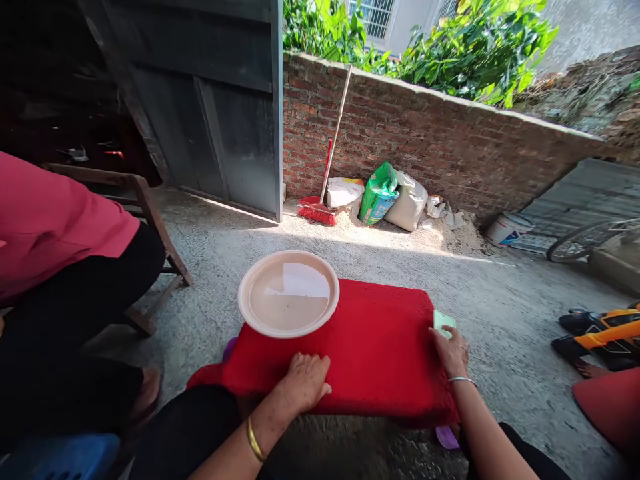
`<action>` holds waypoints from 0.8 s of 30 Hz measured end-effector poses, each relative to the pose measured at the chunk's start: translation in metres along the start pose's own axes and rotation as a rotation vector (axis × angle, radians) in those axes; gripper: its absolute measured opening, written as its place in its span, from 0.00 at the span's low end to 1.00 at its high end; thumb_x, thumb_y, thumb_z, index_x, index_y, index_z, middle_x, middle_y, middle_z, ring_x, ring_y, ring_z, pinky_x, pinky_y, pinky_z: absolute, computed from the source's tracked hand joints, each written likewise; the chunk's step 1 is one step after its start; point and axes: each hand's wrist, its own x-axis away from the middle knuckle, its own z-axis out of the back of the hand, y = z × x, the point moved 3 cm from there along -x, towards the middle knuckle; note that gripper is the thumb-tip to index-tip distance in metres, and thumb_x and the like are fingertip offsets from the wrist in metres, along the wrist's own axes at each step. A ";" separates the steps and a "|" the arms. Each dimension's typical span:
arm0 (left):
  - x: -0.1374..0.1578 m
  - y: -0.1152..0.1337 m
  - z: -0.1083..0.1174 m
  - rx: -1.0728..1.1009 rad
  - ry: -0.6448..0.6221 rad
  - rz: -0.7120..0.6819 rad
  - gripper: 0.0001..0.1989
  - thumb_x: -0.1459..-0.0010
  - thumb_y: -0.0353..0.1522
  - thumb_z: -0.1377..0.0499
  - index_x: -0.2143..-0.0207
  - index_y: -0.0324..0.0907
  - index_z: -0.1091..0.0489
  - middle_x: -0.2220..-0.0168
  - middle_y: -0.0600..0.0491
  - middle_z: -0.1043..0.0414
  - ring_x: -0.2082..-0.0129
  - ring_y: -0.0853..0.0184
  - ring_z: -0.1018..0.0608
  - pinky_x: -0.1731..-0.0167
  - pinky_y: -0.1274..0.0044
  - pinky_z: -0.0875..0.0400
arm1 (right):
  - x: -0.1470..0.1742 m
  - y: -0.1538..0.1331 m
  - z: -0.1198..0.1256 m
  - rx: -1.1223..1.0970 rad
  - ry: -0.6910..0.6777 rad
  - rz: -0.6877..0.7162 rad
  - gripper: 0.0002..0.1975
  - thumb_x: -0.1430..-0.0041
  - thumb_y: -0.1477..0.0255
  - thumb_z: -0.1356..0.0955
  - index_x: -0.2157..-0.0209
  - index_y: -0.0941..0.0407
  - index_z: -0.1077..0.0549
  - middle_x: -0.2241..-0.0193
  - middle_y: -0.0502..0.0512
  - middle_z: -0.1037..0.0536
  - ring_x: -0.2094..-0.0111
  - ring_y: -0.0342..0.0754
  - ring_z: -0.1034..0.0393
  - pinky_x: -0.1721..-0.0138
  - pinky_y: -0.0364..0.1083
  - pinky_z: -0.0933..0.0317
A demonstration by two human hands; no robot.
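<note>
In the head view, the left hand (306, 381) is rested on the red cloth (377, 347) at lower centre, its fingers curled; whether any cloth is gripped by them cannot be told. Right of centre, a pale green block (443, 321) is gripped by the fingers of the right hand (451, 351) at the cloth's right edge. Near centre, a pale basin (287, 332) is seen.

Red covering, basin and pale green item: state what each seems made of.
Red covering: likely matte fabric, by its fuzzy, draped edge. Basin: probably smooth plastic, by its even, rounded rim. Green item: looks smooth, even-coloured; perhaps plastic or soap.
</note>
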 end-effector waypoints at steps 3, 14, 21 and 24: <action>-0.002 -0.002 -0.006 0.009 0.030 0.001 0.23 0.38 0.38 0.40 0.42 0.43 0.34 0.43 0.41 0.29 0.42 0.51 0.27 0.38 0.55 0.43 | 0.011 -0.014 -0.024 -0.033 -0.108 0.031 0.28 0.61 0.53 0.31 0.61 0.57 0.22 0.67 0.61 0.26 0.63 0.60 0.31 0.59 0.58 0.36; -0.005 -0.013 -0.038 0.000 0.102 -0.052 0.28 0.37 0.39 0.40 0.37 0.45 0.39 0.37 0.38 0.34 0.37 0.48 0.32 0.36 0.52 0.45 | -0.023 -0.020 -0.015 -0.026 -0.043 -0.113 0.29 0.57 0.54 0.33 0.57 0.59 0.24 0.68 0.65 0.26 0.60 0.66 0.32 0.60 0.62 0.38; -0.008 -0.013 -0.042 -0.019 0.117 -0.017 0.26 0.37 0.39 0.40 0.38 0.45 0.37 0.40 0.39 0.31 0.40 0.50 0.29 0.37 0.52 0.41 | 0.019 -0.056 -0.069 -0.149 -0.282 0.135 0.24 0.65 0.55 0.27 0.64 0.51 0.21 0.63 0.55 0.25 0.62 0.55 0.30 0.59 0.52 0.35; -0.005 -0.010 -0.036 -0.021 0.116 -0.011 0.25 0.36 0.38 0.41 0.38 0.44 0.37 0.41 0.39 0.30 0.40 0.50 0.29 0.37 0.53 0.42 | 0.030 -0.067 -0.075 -0.221 -0.389 0.246 0.26 0.68 0.55 0.26 0.63 0.49 0.20 0.61 0.51 0.23 0.61 0.53 0.29 0.58 0.48 0.35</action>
